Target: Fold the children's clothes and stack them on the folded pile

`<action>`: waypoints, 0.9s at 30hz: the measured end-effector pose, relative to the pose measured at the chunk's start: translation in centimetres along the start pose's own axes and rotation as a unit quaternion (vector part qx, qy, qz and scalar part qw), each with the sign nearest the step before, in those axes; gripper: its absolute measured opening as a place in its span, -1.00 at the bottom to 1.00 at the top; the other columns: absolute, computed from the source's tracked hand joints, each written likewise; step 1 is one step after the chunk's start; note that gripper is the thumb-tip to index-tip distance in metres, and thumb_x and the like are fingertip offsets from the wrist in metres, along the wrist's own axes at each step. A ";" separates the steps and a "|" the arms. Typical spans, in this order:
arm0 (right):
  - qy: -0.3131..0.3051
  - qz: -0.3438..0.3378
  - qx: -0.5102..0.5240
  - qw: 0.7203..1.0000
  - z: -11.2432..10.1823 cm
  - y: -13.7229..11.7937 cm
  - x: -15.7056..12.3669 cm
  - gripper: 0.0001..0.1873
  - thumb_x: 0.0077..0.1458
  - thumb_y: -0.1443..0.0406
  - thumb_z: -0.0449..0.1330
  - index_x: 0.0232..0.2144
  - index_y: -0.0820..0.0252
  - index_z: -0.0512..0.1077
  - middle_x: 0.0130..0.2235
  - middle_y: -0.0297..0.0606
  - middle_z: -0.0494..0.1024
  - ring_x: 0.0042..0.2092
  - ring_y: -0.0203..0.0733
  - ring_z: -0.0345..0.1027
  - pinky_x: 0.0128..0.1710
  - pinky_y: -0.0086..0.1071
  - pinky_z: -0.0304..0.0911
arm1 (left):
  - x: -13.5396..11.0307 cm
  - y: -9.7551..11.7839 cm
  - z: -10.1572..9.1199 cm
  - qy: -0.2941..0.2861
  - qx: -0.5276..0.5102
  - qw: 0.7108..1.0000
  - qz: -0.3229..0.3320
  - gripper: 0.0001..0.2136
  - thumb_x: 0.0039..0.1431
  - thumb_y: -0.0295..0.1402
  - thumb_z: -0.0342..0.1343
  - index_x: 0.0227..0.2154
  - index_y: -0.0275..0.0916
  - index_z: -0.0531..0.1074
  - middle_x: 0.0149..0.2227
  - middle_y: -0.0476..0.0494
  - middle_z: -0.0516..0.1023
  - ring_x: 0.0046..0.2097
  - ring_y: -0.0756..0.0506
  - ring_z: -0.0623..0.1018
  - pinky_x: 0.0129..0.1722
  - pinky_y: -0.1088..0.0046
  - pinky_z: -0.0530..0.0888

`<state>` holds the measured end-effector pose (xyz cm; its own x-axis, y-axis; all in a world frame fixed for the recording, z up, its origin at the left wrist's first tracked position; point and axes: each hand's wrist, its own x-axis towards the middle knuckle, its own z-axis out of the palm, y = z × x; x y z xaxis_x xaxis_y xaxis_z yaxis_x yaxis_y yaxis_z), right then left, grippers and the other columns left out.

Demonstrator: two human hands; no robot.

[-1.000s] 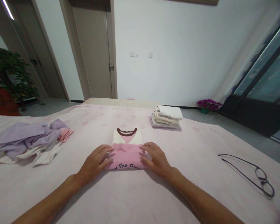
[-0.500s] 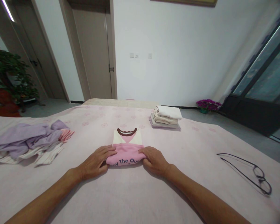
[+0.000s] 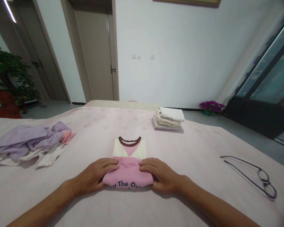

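Note:
A pink and cream shirt (image 3: 129, 171) with a dark brown collar lies folded in front of me, dark lettering along its near folded edge. My left hand (image 3: 97, 175) grips its left side, fingers on top and thumb at the lower edge. On the right side my right hand (image 3: 159, 176) holds it the same way. The collar end lies flat, pointing away from me. Parts of the shirt's sides are hidden under my fingers.
A stack of folded clothes (image 3: 169, 119) stands beyond the shirt to the right. At the left lies a loose heap of purple, striped and pink clothes (image 3: 30, 142). Black-framed glasses (image 3: 262, 181) rest at the right on the pink patterned cover (image 3: 191, 151).
The shirt has slid toward me with both hands on it, and the collar now sits nearer. The stack, the heap and the glasses stay where they were.

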<state>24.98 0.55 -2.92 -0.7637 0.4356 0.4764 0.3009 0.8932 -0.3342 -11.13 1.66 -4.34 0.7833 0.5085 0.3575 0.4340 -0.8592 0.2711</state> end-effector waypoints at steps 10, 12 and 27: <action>0.119 0.311 0.193 0.923 0.9 2.4 3.5 -0.70 0.19 0.22 0.04 -0.17 0.21 0.50 -0.21 -0.22 0.59 -0.19 -0.11 0.41 -0.15 -0.27 0.31 | 4.2 -0.3 -0.6 0.135 -0.178 0.914 -0.338 -0.58 0.33 -0.09 -0.12 -0.29 -0.26 0.56 -0.34 -0.13 0.63 -0.27 -0.17 0.57 -0.25 0.36 0.48; 0.180 0.353 0.264 0.879 1.2 3.9 5.1 -0.64 0.20 0.10 0.06 -0.20 0.23 0.50 -0.26 -0.26 0.56 -0.22 -0.15 0.37 -0.19 -0.31 0.28 | 5.8 -1.6 -0.5 0.178 -0.234 0.885 -0.362 -0.52 0.30 0.02 -0.11 -0.22 -0.28 0.54 -0.25 -0.15 0.63 -0.19 -0.18 0.57 -0.21 0.36 0.48; 0.159 0.468 0.065 0.867 3.5 8.0 6.2 -0.48 0.23 0.18 0.02 0.18 0.26 0.33 -0.02 -0.06 0.56 -0.02 0.00 0.42 0.01 -0.14 0.27 | 8.0 -4.4 2.3 0.144 -0.071 0.856 -0.492 -0.48 0.25 -0.15 -0.02 0.22 -0.27 0.29 -0.31 -0.14 0.61 -0.24 -0.17 0.58 -0.27 0.37 0.37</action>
<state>20.70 9.96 -5.45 -0.0178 0.9900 0.1401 0.6208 0.1208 -0.7746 -5.78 9.38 -4.77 -0.0818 0.9922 0.0936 0.7454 -0.0014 0.6667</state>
